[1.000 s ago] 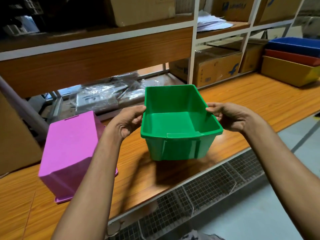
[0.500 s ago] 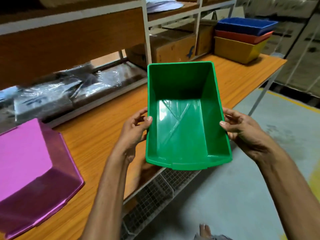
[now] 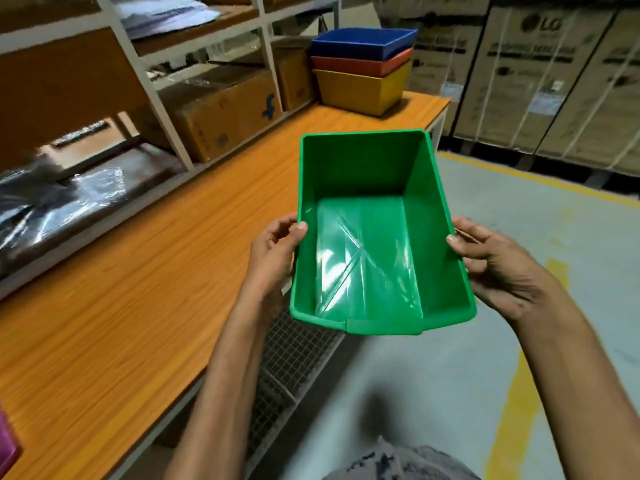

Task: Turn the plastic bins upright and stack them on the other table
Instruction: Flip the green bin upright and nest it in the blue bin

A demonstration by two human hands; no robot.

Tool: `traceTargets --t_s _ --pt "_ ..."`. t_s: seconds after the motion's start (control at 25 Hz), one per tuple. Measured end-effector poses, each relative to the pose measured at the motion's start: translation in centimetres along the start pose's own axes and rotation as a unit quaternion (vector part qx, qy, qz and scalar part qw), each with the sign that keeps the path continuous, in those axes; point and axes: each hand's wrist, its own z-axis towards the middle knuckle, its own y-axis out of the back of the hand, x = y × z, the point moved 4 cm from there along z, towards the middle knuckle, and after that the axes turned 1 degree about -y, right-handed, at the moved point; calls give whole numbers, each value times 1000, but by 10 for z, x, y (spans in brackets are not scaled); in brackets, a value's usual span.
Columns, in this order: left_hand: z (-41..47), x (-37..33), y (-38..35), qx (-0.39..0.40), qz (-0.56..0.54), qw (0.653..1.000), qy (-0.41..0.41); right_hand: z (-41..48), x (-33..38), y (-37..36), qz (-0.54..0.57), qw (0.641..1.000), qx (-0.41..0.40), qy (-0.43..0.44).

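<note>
An upright, glossy green plastic bin (image 3: 377, 237) hangs mid-frame over the floor, beside the orange wooden table (image 3: 138, 271). The left hand (image 3: 273, 258) and right hand (image 3: 498, 268) each pinch a long side rim, thumbs inside. Its long axis points toward the upper-centre stack: blue bin (image 3: 363, 43), red bin (image 3: 360, 65), yellow bin (image 3: 360, 91).

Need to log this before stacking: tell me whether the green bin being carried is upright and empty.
Upright and empty. The green bin opens upward, its bare floor showing, held at its side rims by the left hand and right hand.
</note>
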Motion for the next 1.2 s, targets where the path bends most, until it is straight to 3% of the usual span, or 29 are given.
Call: traceTargets --t_s 0.24,0.4,0.64,0.8,1.04,1.2 --pt "39 12 -134 32 -52 994 93 12 54 97 107 990 -50 -72" --pt "65 30 -208 67 -31 988 137 35 76 165 106 989 -75 -71" --pt "126 46 -319 138 -23 976 168 89 110 261 98 979 -176 -37" --pt "181 53 -393 187 6 975 122 136 150 306 40 976 -212 4" --pt "275 43 -480 236 112 965 -25 219 217 333 -85 957 -242 137" --pt "328 30 -531 232 77 970 -8 276 270 357 -106 948 -231 194"
